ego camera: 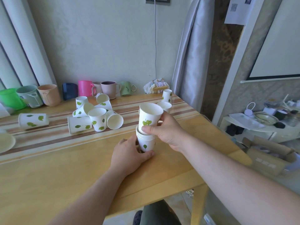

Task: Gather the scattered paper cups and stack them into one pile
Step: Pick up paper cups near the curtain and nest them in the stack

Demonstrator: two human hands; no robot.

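A stack of white paper cups with green leaf prints (145, 141) stands on the wooden table (68, 168), and my left hand (129, 155) grips its base. My right hand (164, 129) holds a single paper cup (150, 116) whose bottom sits tilted in the top of the stack. Several loose cups (95, 114) lie jumbled in the middle of the table, some upright, some on their sides. One cup (33, 119) lies on its side at the left. Two more cups (166, 99) stand behind the stack, near the right edge.
A row of coloured plastic mugs (48, 94) lines the back of the table by the wall. A plate rim (6, 142) shows at the far left. Beyond the table's right edge stand a low shelf (253, 125) with clutter and a cardboard box (267, 156).
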